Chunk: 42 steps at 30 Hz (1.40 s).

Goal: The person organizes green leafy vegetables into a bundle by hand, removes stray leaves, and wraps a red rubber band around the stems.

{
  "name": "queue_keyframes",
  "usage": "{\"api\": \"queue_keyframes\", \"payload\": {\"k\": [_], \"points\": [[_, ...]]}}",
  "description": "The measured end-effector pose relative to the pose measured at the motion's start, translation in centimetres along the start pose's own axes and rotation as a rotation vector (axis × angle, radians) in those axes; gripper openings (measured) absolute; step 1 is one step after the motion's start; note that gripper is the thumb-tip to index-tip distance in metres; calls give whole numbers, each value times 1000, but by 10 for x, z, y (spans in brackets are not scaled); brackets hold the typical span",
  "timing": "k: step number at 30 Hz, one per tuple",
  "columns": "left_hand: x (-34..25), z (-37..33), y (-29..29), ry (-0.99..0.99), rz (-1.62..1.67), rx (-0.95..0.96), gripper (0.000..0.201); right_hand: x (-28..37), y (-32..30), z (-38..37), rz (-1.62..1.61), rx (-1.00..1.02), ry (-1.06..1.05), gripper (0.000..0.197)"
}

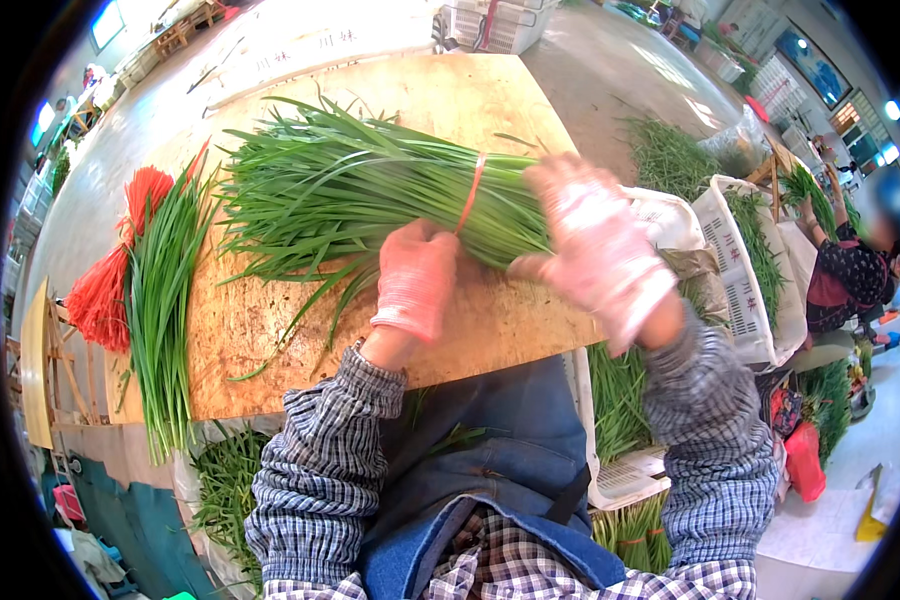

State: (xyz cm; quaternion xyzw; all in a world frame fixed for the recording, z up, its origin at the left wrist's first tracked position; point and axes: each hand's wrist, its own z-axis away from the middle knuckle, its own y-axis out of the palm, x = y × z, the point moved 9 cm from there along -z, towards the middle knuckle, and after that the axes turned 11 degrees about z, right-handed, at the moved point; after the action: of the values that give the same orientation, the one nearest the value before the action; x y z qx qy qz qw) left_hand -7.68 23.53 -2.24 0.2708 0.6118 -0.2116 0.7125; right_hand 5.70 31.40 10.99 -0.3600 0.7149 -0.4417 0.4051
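The light is bright daylight. It is strongest at twelve o'clock, where a pale sheet (310, 40) glares almost white. The concrete floor (620, 70) at one o'clock shines too. The wooden board (270, 330) is evenly lit, with only soft shadows. The right hand (595, 245) is smeared by motion blur, while the left hand (415, 280) looks sharper. Straight edges bend near the rim, and the corners are black all around.

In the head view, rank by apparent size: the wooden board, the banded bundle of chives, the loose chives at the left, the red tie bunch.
1. wooden board
2. banded bundle of chives
3. loose chives and red tie bunch: look alike, not ranked.
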Motion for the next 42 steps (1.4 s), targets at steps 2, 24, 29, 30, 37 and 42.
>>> {"api": "queue_keyframes", "payload": {"k": [2,24,29,30,37,42], "points": [[0,-4,-2,36,-32,-2,23,23,20,-4,35,100,17,93],[-38,0,13,94,-358,114,15,7,62,-38,-213,31,191,60],[-75,11,31,480,-660,137,17,-1,58,-38,-264,-25,230,47],[-76,15,34,539,-695,166,16,-4,56,-36,-261,-51,234,46],[-72,7,30,524,-598,241,10,3,61,-39,-285,33,232,52],[-82,9,32,672,-613,205,8,-2,56,-46,-357,98,252,45]]}}
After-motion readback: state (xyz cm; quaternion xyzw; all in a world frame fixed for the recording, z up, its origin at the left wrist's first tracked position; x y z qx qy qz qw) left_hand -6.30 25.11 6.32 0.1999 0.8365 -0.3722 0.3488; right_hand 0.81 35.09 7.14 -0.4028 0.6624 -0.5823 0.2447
